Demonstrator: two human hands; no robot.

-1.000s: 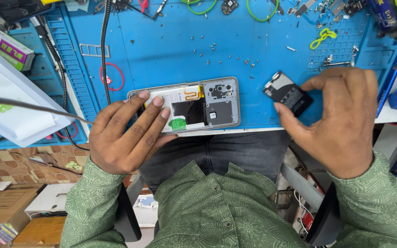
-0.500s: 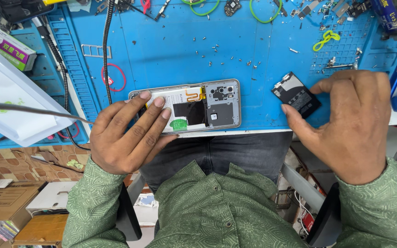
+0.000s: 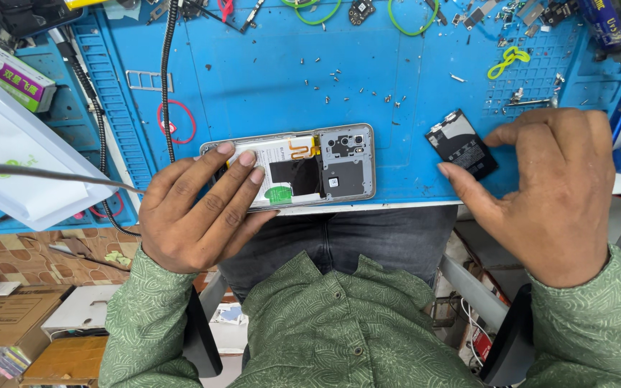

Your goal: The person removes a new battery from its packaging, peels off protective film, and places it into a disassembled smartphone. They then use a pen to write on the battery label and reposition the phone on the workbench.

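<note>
The left hand (image 3: pixel 195 208) is lying flat over the near end of an opened smartphone (image 3: pixel 303 167), fingers spread and pressing down on it rather than gripping. The phone is lying back-up at the near edge of the blue work mat (image 3: pixel 282 79), its rear cover off, showing the white battery, a black shield plate and the grey camera bracket. The right hand (image 3: pixel 540 194) is hovering at the mat's right near corner, thumb and forefinger pinching the edges of a small black cover plate (image 3: pixel 461 145), which is sitting tilted on the mat, well apart from the phone.

Beyond the phone, loose tiny screws (image 3: pixel 357 90) are lying scattered across the mat. A red rubber ring (image 3: pixel 175 121) is resting left of them, with a black braided cable (image 3: pixel 167 72) running over it toward the far edge. On the far right, a yellow-green loop (image 3: pixel 508 61) is lying on the mat's gridded tray section among small metal parts. Green rings (image 3: pixel 407 21) are sitting along the far edge. At left, a white lamp head (image 3: pixel 16 162) is overhanging the mat's ribbed side, and a small carton (image 3: pixel 8 75) is lying behind it.
</note>
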